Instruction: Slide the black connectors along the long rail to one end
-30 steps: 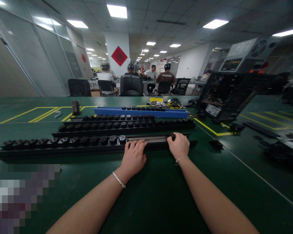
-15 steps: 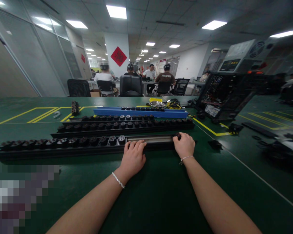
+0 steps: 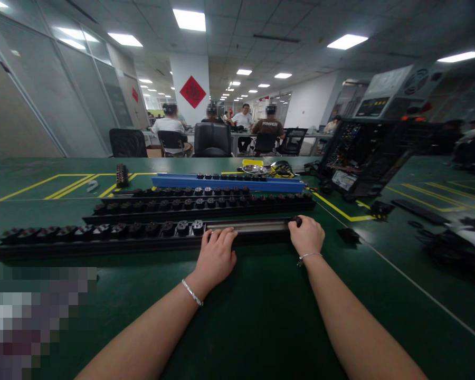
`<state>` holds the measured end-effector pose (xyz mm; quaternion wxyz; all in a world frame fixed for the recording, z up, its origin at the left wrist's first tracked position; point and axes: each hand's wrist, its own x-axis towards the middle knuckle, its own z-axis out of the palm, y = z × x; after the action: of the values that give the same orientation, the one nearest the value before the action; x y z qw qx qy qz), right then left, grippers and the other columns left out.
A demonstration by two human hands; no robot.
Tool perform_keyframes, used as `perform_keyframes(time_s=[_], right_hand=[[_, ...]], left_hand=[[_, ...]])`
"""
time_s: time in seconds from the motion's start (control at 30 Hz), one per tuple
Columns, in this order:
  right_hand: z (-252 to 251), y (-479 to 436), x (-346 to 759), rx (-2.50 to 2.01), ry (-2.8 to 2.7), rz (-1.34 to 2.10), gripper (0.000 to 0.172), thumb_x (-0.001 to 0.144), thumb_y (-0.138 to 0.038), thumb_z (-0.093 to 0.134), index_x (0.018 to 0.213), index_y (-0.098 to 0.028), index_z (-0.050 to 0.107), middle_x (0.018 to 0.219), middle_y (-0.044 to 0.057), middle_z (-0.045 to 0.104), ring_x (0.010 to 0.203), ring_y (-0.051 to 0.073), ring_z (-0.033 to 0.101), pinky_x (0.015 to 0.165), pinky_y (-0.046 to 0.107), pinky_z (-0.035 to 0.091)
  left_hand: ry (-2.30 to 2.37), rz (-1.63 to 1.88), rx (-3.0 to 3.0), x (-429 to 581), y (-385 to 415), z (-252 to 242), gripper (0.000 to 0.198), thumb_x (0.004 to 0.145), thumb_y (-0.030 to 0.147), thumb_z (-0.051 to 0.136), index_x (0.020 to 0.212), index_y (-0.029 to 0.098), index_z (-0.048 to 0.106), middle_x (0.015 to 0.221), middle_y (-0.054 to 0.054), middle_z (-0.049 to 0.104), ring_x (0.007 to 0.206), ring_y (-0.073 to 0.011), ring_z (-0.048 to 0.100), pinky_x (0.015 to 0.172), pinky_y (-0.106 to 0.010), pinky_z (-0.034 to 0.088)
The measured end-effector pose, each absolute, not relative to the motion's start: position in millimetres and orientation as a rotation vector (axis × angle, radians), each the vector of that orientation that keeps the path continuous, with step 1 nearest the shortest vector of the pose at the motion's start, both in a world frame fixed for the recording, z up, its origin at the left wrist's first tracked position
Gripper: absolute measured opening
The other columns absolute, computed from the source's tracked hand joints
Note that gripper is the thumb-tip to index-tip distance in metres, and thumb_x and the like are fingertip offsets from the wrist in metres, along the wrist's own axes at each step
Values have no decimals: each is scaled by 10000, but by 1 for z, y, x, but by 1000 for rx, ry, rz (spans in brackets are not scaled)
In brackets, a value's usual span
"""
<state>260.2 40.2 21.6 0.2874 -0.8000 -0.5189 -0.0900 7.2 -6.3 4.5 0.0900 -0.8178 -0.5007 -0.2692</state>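
Note:
The nearest black power track rail [image 3: 114, 248] runs across the green tabletop, with a row of round socket modules [image 3: 167, 228] in its left and middle parts. Over its front edge curl the fingers of my left hand [image 3: 217, 256], thumb against the front side, just right of the last module in the row. To the right of that hand, a bare metallic groove [image 3: 257, 226] shows in the rail. Near the rail's right end, my right hand [image 3: 307, 235] is closed round a black socket module [image 3: 296, 220], mostly hidden by the fingers.
Behind lie other black rails [image 3: 206, 212] with modules and a blue rail [image 3: 229, 184]. A metal dish [image 3: 254, 169] stands farther back. On the right are an opened computer case [image 3: 364, 153] and a small black part [image 3: 349, 235]. Several people sit at far desks.
My right hand has shifted a little to the right along the rail with the socket module. My left hand and the rail have stayed in place.

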Motion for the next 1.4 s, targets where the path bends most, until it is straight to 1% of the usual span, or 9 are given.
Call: perform_keyframes(time_s=[0.13, 0.47, 0.8, 1.0, 1.23, 1.4], right_hand=[[21, 41, 261, -2143, -1383, -247, 358, 781, -307, 428, 969, -144, 686, 929, 121, 659, 878, 242, 556, 778, 342, 368], [22, 40, 266, -2142, -1357, -238, 368, 789, -309, 417, 983, -140, 680, 950, 127, 647, 896, 252, 543, 805, 366, 373], [24, 39, 276, -2153, -1340, -154, 414, 816, -320, 384, 1046, -105, 652, 1054, 150, 627, 959, 267, 527, 811, 366, 396], [21, 41, 283, -2109, -1305, -123, 409, 800, -304, 397, 1049, -103, 651, 1033, 147, 621, 932, 246, 540, 797, 340, 408], [18, 43, 290, -2079, -1245, -84, 418, 788, -311, 409, 1070, -112, 645, 1065, 142, 602, 917, 228, 551, 766, 321, 426], [17, 44, 295, -2058, -1241, -105, 410, 784, -308, 414, 1043, -93, 649, 1023, 149, 613, 870, 222, 551, 789, 326, 423]], left_hand=[[-1495, -793, -2433, 7, -7, 5, 434, 762, 206, 538, 1195, 232, 536, 1277, -67, 576, 1145, -252, 500, 1031, -475, 308], [-1492, -794, -2432, 7, -6, 4, 434, 766, 205, 533, 1199, 237, 531, 1286, -57, 570, 1154, -249, 495, 1036, -471, 303], [-1497, -785, -2449, 6, -6, 5, 428, 784, 212, 520, 1211, 223, 515, 1297, -44, 562, 1154, -247, 483, 1034, -469, 290], [-1494, -791, -2443, 7, -6, 4, 434, 774, 205, 528, 1207, 222, 515, 1295, -40, 564, 1154, -244, 485, 1033, -467, 293], [-1486, -795, -2416, 7, -5, 2, 436, 765, 213, 538, 1201, 230, 526, 1282, -50, 573, 1148, -246, 496, 1026, -460, 308], [-1485, -797, -2423, 7, -5, 3, 430, 772, 208, 528, 1201, 222, 523, 1279, -45, 574, 1145, -244, 493, 1028, -462, 302]])
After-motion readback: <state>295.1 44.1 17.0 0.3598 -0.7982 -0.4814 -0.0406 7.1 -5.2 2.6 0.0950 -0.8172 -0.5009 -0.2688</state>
